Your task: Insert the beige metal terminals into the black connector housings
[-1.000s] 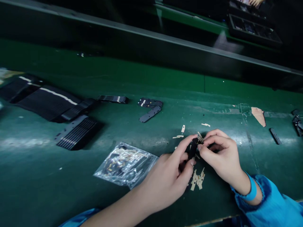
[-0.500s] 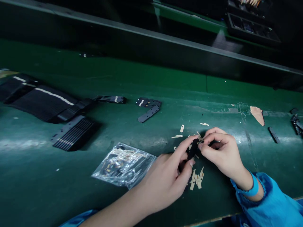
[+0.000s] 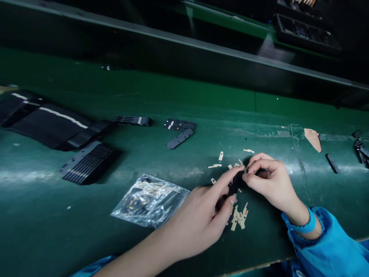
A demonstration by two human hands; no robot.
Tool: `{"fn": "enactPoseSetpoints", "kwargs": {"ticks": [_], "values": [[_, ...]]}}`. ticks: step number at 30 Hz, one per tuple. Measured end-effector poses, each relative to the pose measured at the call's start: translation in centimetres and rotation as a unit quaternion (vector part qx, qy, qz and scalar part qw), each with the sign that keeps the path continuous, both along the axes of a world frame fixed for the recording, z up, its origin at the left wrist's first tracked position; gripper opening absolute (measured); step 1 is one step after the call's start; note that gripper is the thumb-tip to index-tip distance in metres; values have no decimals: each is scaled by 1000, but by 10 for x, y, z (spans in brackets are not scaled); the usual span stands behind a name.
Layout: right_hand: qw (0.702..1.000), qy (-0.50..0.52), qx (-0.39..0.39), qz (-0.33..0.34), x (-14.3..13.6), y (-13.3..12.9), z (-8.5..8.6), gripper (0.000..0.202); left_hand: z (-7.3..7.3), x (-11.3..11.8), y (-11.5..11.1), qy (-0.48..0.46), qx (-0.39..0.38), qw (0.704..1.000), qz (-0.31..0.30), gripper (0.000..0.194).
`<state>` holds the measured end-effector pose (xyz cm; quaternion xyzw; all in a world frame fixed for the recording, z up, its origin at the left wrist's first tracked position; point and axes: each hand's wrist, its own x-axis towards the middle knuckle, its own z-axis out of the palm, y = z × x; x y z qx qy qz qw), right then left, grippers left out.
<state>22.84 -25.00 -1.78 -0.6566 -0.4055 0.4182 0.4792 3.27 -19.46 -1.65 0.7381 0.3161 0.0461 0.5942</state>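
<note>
Your left hand (image 3: 206,211) holds a black part (image 3: 237,181) between thumb and fingers, over pale strips (image 3: 242,220) on the bench (image 3: 173,165). Right hand (image 3: 269,181) at its far end; cannot tell whether pinching. Plastic bag (image 3: 147,202) beside your left.

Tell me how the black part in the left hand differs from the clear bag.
The black part is held in the left hand; the clear bag lies on the green table. The black part looks opaque; the clear bag is see-through, showing pale and dark pieces inside. The black part is narrow; the clear bag spreads wider. Both are partly hidden by the left hand.
</note>
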Motion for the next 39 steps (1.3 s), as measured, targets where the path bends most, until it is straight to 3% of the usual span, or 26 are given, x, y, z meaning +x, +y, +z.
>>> {"fn": "enactPoseSetpoints", "kwargs": {"ticks": [7, 19, 25, 33, 39], "values": [[1000, 12, -16, -1, -4, -1, 6, 7, 1, -1, -1, -35, -167, 984, 48, 65], [999, 28, -7, -20, 2, -1, 2, 8, 1, -4, 0, -77, -247, 964, 64, 66], [995, 75, -55, 47, 2, -3, 5, 18, -5, -4, 0, -94, -270, 956, 65, 68], [993, 101, 2, 54, 0, -4, 3, 19, -11, -7, 8, -125, -312, 941, 33, 74], [991, 117, 10, 69, 1, -5, 0, 16, -8, -5, 7, -150, -323, 933, 46, 73]]}}
